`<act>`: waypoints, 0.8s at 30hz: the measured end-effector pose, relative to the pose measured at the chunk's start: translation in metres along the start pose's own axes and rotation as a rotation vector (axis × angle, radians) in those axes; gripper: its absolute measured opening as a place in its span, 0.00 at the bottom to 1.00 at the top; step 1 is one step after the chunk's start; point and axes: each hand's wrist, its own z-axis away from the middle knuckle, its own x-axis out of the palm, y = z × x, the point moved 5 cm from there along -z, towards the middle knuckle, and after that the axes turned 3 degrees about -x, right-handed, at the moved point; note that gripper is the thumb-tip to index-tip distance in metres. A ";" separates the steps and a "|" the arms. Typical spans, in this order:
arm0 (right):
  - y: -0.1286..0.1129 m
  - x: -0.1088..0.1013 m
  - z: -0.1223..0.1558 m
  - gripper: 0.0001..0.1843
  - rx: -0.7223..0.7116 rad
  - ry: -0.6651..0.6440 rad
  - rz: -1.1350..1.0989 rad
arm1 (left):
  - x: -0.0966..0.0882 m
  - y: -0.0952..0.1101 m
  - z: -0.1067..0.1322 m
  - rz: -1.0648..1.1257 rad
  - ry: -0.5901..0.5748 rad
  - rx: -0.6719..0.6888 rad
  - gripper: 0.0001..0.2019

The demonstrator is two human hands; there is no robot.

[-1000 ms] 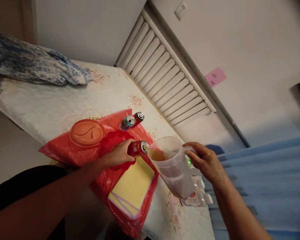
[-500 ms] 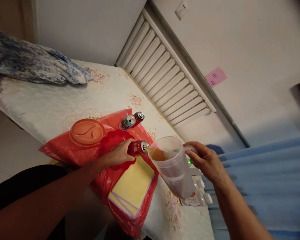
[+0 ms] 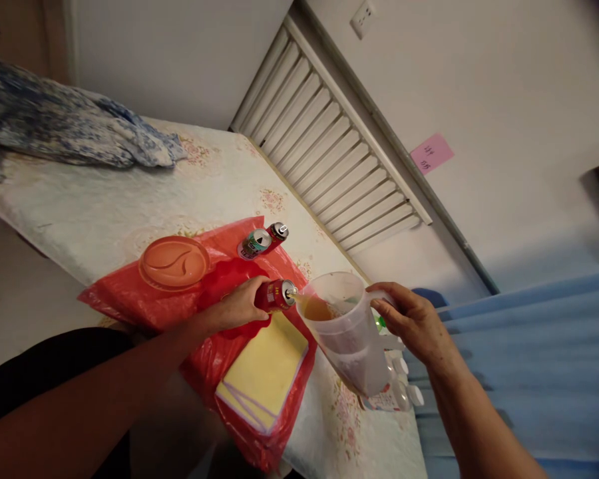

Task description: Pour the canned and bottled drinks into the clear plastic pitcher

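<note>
My left hand [image 3: 242, 301] is wrapped round a red drink can [image 3: 274, 297], its top turned toward the pitcher. My right hand [image 3: 410, 318] grips the handle of a translucent plastic pitcher [image 3: 352, 356], which is tilted with its spout at the can's opening. Amber liquid [image 3: 317, 309] lies against the pitcher's spout side, and a thin stream of it shows between spout and can. Below my left hand is a red scalloped dish [image 3: 229, 274], partly covered by the hand. A folded yellow cloth [image 3: 264, 372] lies under the space between can and pitcher.
A red plastic sheet [image 3: 124, 293] covers part of the flowered tablecloth [image 3: 219, 189]. On it are an orange lid [image 3: 174, 261] and a green can [image 3: 254, 245], beside a dark red can [image 3: 278, 233]. Clear bottles [image 3: 404, 392] stand behind the pitcher. Patterned fabric [image 3: 80, 130] lies far left.
Hardly anything differs. Both hands keep their hold and place, with the pitcher still tilted at the can and liquid at the spout.
</note>
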 end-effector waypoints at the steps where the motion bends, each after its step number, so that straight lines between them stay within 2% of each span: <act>1: 0.000 0.000 0.000 0.17 0.000 -0.001 0.004 | 0.000 0.000 0.000 0.001 -0.001 0.007 0.31; 24: -0.003 -0.001 -0.001 0.17 -0.024 -0.003 0.029 | 0.001 -0.002 -0.001 -0.031 -0.014 0.019 0.30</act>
